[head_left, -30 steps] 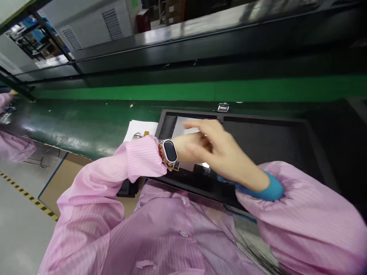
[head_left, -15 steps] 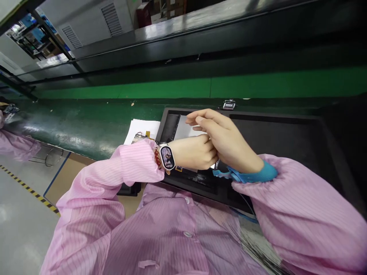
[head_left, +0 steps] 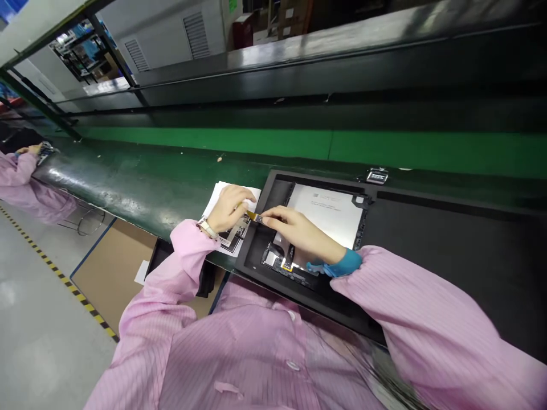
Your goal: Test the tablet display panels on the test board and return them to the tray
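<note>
My left hand [head_left: 229, 208] rests over a white sheet [head_left: 226, 199] with small parts on it, beside a black tray. Its fingers pinch one end of a small yellow strip [head_left: 253, 216]. My right hand [head_left: 297, 230] reaches across from the right and pinches the other end of the same strip. The black tray [head_left: 265, 239] holds a flat device with a pale grey back [head_left: 329, 213]; a circuit area [head_left: 277, 261] shows at its near end, just under my right wrist. Both sleeves are pink.
A green conveyor belt [head_left: 141, 176] runs left to right behind the tray. A small metal part [head_left: 376, 176] lies at the tray's far edge. Another person's pink sleeve [head_left: 21, 171] works at the far left. Cardboard [head_left: 111, 267] lies on the floor below.
My hands were clasped together over the device; now they have moved left and apart, to the sheet's edge, pinching a yellow strip. The device's back is uncovered.
</note>
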The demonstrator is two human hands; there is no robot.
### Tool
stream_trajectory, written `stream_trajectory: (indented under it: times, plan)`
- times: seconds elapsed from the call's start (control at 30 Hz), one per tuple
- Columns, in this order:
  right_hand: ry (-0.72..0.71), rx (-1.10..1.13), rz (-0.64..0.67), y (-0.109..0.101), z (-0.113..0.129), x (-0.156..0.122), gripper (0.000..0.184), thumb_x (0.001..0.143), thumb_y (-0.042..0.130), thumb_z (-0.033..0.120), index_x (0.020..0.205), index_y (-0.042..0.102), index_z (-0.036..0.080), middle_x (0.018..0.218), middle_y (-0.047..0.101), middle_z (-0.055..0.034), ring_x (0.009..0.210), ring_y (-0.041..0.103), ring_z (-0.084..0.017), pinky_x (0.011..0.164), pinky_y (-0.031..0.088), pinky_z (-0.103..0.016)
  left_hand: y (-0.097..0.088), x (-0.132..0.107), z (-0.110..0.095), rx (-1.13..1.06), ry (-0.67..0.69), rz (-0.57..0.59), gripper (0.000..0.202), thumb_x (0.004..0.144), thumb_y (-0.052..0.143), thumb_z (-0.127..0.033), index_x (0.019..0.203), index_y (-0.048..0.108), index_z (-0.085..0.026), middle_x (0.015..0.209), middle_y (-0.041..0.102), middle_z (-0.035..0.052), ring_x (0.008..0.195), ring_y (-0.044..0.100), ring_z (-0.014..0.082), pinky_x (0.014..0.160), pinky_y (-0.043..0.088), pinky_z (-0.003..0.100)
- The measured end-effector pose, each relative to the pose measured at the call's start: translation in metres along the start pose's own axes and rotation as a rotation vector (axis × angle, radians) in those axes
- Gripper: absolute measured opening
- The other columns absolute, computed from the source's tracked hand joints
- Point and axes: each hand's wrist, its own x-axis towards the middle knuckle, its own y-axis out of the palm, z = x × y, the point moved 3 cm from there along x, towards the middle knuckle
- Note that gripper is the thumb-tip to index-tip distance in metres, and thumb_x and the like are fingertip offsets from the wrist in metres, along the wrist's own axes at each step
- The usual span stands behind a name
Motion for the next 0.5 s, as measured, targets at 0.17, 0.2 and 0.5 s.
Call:
stream_trajectory:
  times: [0.17,0.2,0.5]
  plan:
    - [-0.034,-0.081,-0.01,0.01,-0.004,0.003,0.023,0.082,0.056,0.038,0.079,0.07,0.02,0.087,0.071,-0.0063,0.087,0.066,-0.022,0.089,0.052,-0.037,0.029,-0.012,0.002,0.034,-0.004,0.24,0.031,0.1,0.035,-0.033,0.091,0.062,-0.02,0.103,0.07,0.0081,0.107,0.06,0.0226,0.12,0.021,0.048]
    - [-0.049,-0.097,-0.016,0.011,-0.003,0.002,0.024,0.082,0.054,0.039,0.078,0.068,0.02,0.087,0.071,-0.0069,0.086,0.066,-0.023,0.087,0.052,-0.038,0.033,-0.013,0.001,0.058,-0.018,0.257,0.029,0.099,0.036,-0.029,0.09,0.062,-0.019,0.101,0.07,0.0078,0.106,0.061,0.0219,0.121,0.02,0.048]
    - [-0.094,-0.266,-0.026,0.014,-0.014,-0.001,0.023,0.073,0.052,0.048,0.068,0.063,0.028,0.082,0.072,-0.0091,0.082,0.068,-0.035,0.083,0.054,-0.056,0.059,-0.023,-0.002,0.199,0.077,0.366,0.028,0.103,0.042,-0.025,0.101,0.068,-0.016,0.113,0.071,0.0088,0.115,0.061,0.0201,0.123,0.017,0.045]
